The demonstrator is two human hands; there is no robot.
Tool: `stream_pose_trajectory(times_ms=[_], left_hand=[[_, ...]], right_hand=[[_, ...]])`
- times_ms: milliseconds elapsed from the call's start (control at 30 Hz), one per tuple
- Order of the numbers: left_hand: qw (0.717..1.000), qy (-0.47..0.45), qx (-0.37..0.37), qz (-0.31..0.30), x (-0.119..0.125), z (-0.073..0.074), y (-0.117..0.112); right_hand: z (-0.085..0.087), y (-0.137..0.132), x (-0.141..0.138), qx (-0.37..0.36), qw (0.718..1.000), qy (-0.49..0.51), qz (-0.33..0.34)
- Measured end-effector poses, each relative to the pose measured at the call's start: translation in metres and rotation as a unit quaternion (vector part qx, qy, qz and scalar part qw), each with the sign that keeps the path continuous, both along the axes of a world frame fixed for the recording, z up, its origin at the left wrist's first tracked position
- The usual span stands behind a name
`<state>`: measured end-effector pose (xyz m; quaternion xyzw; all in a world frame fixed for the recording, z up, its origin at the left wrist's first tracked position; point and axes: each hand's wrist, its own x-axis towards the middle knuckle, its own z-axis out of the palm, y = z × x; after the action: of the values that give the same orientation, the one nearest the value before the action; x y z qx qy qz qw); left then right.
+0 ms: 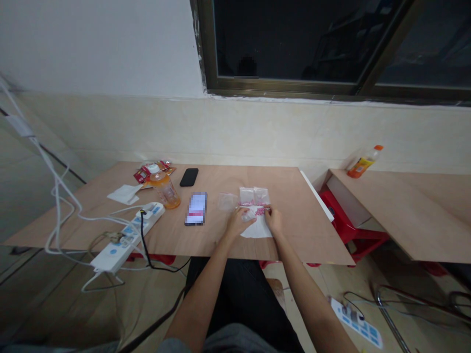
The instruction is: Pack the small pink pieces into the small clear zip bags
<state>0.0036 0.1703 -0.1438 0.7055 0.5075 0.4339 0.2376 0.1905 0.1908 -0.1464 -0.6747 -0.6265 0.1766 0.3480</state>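
On the wooden table, my left hand [238, 223] rests at the left side of a white sheet [257, 229]. Its thumb and fingers are bent round a small clear plastic bag [248, 214]. My right hand [274, 221] is at the sheet's right edge, fingers curled in beside a pink-patterned strip [260, 211]; what they pinch is too small to make out. Just beyond both hands lie two clear packets [253, 195] with pink marks along their near edge. Another clear bag [227, 201] lies flat to the left of my left hand.
Left of the hands are a lit phone [196, 209], a dark phone [189, 177], an orange drink bottle [165, 189], red wrappers [142, 174] and a tissue [124, 194]. A power strip [127, 238] with cables overhangs the front left edge. Another bottle [364, 163] stands on the right-hand table.
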Motion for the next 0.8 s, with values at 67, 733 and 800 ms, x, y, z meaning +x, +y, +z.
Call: stream_pose_trajectory(times_ms=[67,733,800], left_hand=[[1.000,-0.008,-0.003,0.003,0.000,0.000,0.000],[1.000,-0.027,-0.016,0.001,0.000,0.002,0.000],[1.000,-0.027,-0.014,0.000,0.000,0.002,-0.001]], right_hand=[[0.000,0.000,0.002,0.008,1.000,0.027,0.014],[0.013,0.012,0.007,0.017,0.995,0.039,0.091],[0.014,0.012,0.012,0.014,0.997,-0.011,0.075]])
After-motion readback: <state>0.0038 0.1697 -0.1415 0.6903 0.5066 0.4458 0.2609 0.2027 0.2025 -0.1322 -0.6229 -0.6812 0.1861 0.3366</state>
